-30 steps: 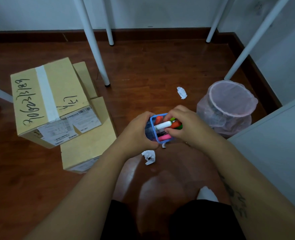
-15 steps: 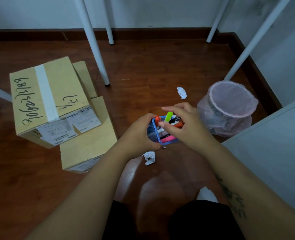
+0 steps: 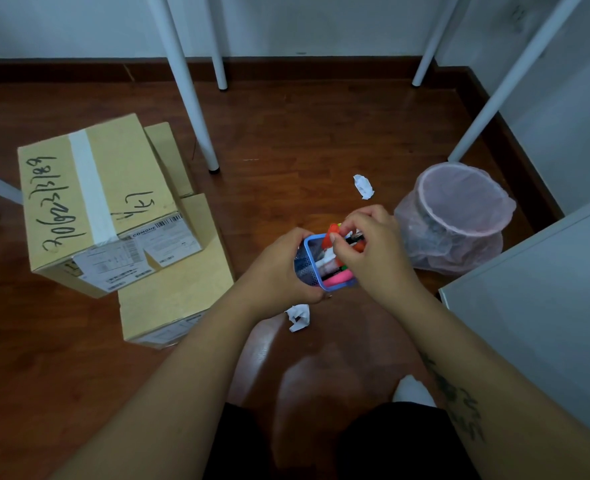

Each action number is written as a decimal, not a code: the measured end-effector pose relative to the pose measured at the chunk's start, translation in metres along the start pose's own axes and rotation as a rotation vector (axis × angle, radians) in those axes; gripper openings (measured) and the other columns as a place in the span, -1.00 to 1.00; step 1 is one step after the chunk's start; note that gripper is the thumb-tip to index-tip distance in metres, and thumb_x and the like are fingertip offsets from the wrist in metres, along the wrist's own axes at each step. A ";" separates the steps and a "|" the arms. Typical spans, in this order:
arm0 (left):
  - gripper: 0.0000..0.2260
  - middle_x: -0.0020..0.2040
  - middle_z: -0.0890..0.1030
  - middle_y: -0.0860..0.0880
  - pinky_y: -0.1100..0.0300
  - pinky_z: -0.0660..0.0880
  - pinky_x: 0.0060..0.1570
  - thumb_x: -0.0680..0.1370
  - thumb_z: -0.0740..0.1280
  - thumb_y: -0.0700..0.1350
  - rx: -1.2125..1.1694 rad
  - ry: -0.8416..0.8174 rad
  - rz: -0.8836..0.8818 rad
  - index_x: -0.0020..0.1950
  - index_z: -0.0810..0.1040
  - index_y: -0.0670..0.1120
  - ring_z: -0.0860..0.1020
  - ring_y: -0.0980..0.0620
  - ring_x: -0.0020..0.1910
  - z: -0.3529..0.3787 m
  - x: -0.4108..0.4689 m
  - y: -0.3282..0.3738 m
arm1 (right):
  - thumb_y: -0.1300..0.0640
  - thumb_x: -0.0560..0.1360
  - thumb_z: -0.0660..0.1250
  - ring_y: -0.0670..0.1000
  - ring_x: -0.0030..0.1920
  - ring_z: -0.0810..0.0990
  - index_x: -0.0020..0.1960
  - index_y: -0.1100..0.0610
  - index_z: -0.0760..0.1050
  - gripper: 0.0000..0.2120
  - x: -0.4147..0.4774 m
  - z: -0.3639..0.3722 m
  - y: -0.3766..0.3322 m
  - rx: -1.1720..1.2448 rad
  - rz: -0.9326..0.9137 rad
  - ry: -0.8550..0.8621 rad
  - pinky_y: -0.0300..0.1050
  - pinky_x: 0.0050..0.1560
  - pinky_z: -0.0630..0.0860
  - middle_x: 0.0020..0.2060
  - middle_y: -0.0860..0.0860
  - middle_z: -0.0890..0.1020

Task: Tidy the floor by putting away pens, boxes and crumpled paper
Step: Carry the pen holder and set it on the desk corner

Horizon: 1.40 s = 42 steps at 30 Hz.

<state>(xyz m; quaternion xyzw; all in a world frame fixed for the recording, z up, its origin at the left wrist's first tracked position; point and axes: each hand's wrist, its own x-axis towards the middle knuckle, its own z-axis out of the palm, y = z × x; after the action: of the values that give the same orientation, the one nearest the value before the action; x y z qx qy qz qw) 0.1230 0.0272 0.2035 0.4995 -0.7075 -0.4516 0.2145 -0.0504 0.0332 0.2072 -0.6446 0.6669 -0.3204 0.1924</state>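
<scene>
Tan taped cardboard boxes [image 3: 96,202] are sitting stacked toward the wooden floor's [image 3: 286,133] left edge. The left hand [image 3: 279,268] is gripping a blue mesh pen holder [image 3: 307,261] above mid-floor, fingers wrapped round its side. A white crumpled paper ball [image 3: 298,317] is lying just below. The right hand [image 3: 373,247] is pinching the coloured pens [image 3: 331,233] inside it, fingers curled. Another paper ball [image 3: 363,187] is lying near a pink-lined waste bin [image 3: 460,216] by the right edge.

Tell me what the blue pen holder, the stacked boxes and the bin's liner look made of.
Pen holder: blue mesh wall, solid rim; coated metal or plastic, unclear. Boxes: matte brown cardboard, taped and labelled. Liner: thin translucent pink plastic film, wrinkled.
</scene>
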 end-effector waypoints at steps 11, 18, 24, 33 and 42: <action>-0.41 0.10 0.56 0.09 0.13 0.58 -0.01 0.28 0.63 -0.11 0.003 0.018 0.003 0.23 0.46 0.05 0.56 0.13 0.02 -0.001 0.001 -0.002 | 0.18 0.58 0.25 -0.09 0.29 0.39 0.41 -0.02 0.42 -0.60 -0.002 -0.005 0.007 0.018 -0.064 -0.114 -0.29 0.22 0.38 0.32 -0.06 0.42; -0.41 0.10 0.55 0.10 0.21 0.57 -0.03 0.27 0.62 -0.13 0.010 -0.013 0.005 0.22 0.46 0.06 0.56 0.13 0.04 0.000 0.001 -0.004 | 0.08 0.52 0.37 -0.08 -0.12 0.49 -0.01 0.07 0.48 -0.89 -0.004 -0.003 0.004 -0.032 -0.028 -0.108 -0.11 -0.13 0.53 -0.05 -0.07 0.45; -0.42 0.09 0.56 0.08 0.10 0.60 0.00 0.26 0.62 -0.13 -0.012 -0.004 0.001 0.20 0.47 0.05 0.59 0.11 0.02 0.002 0.003 -0.007 | 0.09 0.49 0.41 -0.13 -0.16 0.47 -0.06 0.07 0.52 -0.91 -0.002 -0.007 0.004 -0.025 0.026 -0.233 -0.31 -0.25 0.38 -0.06 -0.06 0.46; -0.42 0.08 0.57 0.09 0.27 0.59 -0.08 0.26 0.63 -0.11 -0.033 -0.008 0.007 0.20 0.47 0.07 0.59 0.12 0.02 0.001 0.003 -0.007 | 0.06 0.49 0.41 -0.03 0.13 0.51 0.23 0.04 0.50 -0.67 -0.008 -0.006 0.013 -0.022 -0.061 -0.318 -0.06 0.11 0.53 0.14 -0.06 0.50; -0.45 0.05 0.56 0.10 0.25 0.57 -0.09 0.25 0.60 -0.13 -0.023 0.008 0.031 0.16 0.48 0.08 0.58 0.15 -0.03 -0.004 -0.002 -0.006 | 0.10 0.47 0.41 0.09 0.06 0.51 0.15 0.11 0.57 -0.73 -0.013 0.013 0.011 -0.140 -0.184 -0.133 -0.10 -0.02 0.43 0.06 0.00 0.54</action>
<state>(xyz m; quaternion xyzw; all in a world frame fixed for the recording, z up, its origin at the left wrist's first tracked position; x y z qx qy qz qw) 0.1298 0.0271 0.2006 0.4876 -0.7091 -0.4543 0.2300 -0.0488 0.0434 0.1886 -0.7347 0.6116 -0.2455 0.1606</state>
